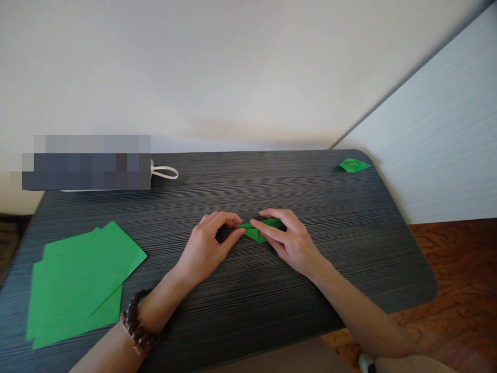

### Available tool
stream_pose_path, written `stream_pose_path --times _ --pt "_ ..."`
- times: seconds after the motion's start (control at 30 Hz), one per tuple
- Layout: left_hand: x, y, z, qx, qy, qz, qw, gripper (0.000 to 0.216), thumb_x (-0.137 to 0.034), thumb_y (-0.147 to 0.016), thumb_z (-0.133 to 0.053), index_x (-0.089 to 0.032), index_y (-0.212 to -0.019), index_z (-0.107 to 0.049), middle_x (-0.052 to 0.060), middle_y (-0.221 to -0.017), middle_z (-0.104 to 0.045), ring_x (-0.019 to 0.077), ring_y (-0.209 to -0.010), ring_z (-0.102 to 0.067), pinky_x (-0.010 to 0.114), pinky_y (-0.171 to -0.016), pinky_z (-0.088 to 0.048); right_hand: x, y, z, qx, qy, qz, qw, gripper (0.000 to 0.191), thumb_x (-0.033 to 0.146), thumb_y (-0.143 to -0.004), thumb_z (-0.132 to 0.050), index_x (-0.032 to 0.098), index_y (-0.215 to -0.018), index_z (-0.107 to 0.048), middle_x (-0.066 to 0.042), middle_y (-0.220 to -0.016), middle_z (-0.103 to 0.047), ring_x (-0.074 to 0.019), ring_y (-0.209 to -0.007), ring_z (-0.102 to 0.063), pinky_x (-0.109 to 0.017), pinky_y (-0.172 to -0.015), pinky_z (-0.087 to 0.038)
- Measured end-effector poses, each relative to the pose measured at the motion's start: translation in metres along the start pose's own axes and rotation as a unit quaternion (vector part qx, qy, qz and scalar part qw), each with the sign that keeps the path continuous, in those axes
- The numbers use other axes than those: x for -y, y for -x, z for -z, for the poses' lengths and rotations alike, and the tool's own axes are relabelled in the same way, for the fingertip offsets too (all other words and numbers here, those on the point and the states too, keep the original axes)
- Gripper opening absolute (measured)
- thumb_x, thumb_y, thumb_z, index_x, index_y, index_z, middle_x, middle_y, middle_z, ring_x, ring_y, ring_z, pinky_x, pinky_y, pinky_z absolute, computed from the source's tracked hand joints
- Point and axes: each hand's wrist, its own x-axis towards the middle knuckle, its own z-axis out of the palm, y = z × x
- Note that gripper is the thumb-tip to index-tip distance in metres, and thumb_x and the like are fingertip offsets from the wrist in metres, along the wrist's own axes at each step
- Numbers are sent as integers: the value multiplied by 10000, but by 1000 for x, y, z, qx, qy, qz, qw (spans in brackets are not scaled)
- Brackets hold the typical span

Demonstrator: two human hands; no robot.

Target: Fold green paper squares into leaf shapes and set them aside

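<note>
Bright green, the paper (254, 235) sits on the table (225, 321) between my hands, folded long and narrow, tapering to a point on the left, a creased triangle dipping on the near side! My left hand (209, 238) pinches that point, thumb against fingertips; my right hand (292, 241) lays fingers over the other half, clamped or not, I can't tell

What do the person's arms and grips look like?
Left grip and right grip: bare, no gloves or rings visible. Left arm: bracelet of chunky, round, dark-brown beads. Right arm: nothing worn visible. No sleeves on either forearm.
</note>
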Motion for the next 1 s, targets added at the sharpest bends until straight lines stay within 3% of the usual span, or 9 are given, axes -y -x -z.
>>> stream_pose_path --times 0.43,0.63,1.0 --pt "-2 -2 5 36 74 60 995 149 -282 -852 -548 -227 -967 -625 4 -883 -713 172 -836 -662 320 -780 -506 -3 2 -1 -12 -23 -6 1000 476 127 -873 -495 365 -1283 -471 -45 -1111 -555 -197 -1008 -535 -412 -867 -483" --pt "-1 0 4 15 28 15 999 107 -228 -816 -567 -224 -899 -634 1 -839 -681 163 -800 -630 309 -751 -483 -2 0 0 -2 -28 0 1000 446 135 -879 -493 344 -1273 -486 -50 -1115 -553 -194 -1015 -527 -402 -873 -478" --pt "-5 -2 7 30 11 -30 999 116 -164 -800 -536 -217 -858 -621 0 -821 -655 162 -788 -590 317 -768 -437 1 0 2 9 -28 0 1000 391 136 -877 -496 305 -1228 -534 -58 -1096 -544 -189 -1001 -522 -382 -868 -476"
